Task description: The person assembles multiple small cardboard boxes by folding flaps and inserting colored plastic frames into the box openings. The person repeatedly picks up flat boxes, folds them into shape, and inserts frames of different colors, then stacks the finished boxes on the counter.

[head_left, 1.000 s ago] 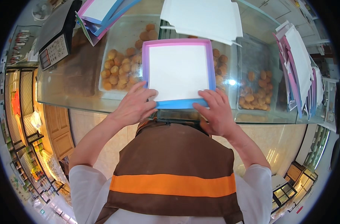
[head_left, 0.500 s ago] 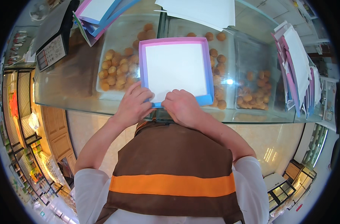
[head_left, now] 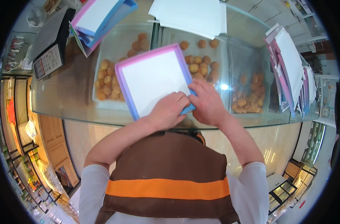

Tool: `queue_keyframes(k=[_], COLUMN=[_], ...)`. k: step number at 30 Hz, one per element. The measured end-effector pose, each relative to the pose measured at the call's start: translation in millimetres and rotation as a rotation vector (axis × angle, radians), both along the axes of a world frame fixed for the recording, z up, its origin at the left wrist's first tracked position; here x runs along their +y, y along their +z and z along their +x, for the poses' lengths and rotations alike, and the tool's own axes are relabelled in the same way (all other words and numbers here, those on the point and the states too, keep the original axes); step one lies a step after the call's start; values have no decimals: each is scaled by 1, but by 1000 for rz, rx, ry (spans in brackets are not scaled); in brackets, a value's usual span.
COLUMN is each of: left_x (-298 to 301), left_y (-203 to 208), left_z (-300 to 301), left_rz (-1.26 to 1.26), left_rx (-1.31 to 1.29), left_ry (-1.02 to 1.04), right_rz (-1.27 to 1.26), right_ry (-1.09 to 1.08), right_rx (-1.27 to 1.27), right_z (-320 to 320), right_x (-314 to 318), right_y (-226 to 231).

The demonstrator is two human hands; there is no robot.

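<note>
A shallow square cardboard box (head_left: 152, 84) with a white inside and pink-to-blue walls lies on the glass counter in front of me, turned at an angle. Its open side faces up and nothing is in it. My left hand (head_left: 169, 109) is closed on the near wall close to the near right corner, its fingers curled over the edge. At that same corner my right hand (head_left: 207, 102) grips the right wall, fingers bent around the blue card. The two hands almost touch, and they hide most of the corner between them.
Beneath the glass counter top (head_left: 78, 108) are trays of round brown pastries (head_left: 108, 80). Flat white card sheets (head_left: 190, 16) lie at the far side. Folded pink and blue cartons (head_left: 99, 20) sit at far left, beside a black scale (head_left: 48, 59). More cartons (head_left: 287, 63) stand stacked at right.
The box has turned anticlockwise and shifted left. My left hand has moved right along the near wall, and my right hand has gone to the right wall at the near right corner.
</note>
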State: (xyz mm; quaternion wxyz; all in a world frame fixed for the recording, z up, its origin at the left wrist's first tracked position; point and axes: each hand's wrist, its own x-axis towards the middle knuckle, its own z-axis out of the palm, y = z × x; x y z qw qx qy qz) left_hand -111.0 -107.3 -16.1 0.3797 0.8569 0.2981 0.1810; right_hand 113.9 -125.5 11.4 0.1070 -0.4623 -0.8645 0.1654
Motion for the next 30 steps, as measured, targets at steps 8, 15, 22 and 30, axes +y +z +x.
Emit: queue_keyframes(k=[8,15,22,30], left_x=[11,8,6,-2], left_y=[-1,1,6,-2], left_z=[-36,-56,-44,-36], left_rz=[-23,-71,149,146], left_rx=[54,60,-29,80], left_ry=[-247,-233,-164,-234], right_rz=[59,-158,-134,17], right_ry=[175,283,218,152], right_rx=[27,4,191,218], right_z=[-2,-21,-3,-14], right_x=[-2,7,-7,-33], right_y=[6,0,-15,-8])
